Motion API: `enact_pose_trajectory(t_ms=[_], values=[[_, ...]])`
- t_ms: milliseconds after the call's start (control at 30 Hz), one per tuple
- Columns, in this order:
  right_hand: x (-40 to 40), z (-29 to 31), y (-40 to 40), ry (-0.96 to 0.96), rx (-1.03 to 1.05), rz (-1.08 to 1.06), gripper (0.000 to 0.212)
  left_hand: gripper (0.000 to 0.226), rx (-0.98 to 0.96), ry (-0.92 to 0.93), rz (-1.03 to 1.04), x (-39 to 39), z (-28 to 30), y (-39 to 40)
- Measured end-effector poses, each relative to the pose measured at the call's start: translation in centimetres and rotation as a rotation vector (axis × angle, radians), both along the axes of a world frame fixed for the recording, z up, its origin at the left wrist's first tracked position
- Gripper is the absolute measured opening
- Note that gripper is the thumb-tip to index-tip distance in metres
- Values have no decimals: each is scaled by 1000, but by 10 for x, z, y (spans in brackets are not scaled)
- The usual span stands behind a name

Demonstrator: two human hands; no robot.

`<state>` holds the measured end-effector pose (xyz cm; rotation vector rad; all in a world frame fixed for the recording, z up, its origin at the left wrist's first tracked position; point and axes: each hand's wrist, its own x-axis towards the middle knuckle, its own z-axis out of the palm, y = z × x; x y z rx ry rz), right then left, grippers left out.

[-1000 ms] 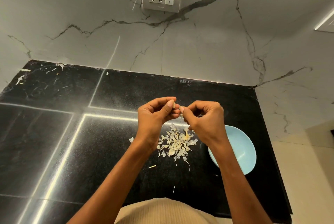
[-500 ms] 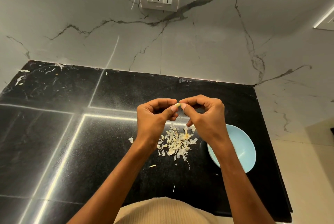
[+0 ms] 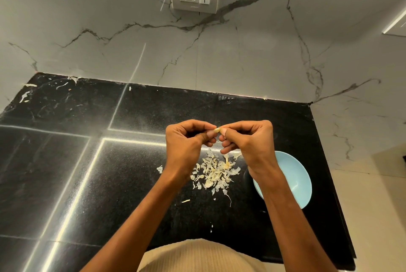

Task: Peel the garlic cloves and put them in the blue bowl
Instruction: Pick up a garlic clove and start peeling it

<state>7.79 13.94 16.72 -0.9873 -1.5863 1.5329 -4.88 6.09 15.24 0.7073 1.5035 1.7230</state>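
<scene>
Pinching one clove [image 3: 217, 130] between them, left hand [image 3: 186, 146] and right hand [image 3: 250, 142] curl above the peels [image 3: 214, 172]; bowl [image 3: 294, 181] at 4 o'clock.

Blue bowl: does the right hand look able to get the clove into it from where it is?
Probably yes. The blue bowl sits open just below the right hand, nothing over it but that wrist. Both hands, left hand too, pinch the garlic clove.
</scene>
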Motion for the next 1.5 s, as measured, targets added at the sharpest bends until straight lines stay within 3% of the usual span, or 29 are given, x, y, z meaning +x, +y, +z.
enact_pose_trajectory(t_ms=[267,533,767,1500], values=[[-1,3,-4,65,-82,-46,23,10,17,-30,-46,2,1,0],[0,2,-3,65,-83,-54,24,13,-51,-371,-149,-1,3,2],[1,0,-1,24,40,-15,21,18,-99,-546,-165,-5,5,2],[-3,-12,-6,-122,428,-49,13,18,-117,-602,-112,-4,6,3]])
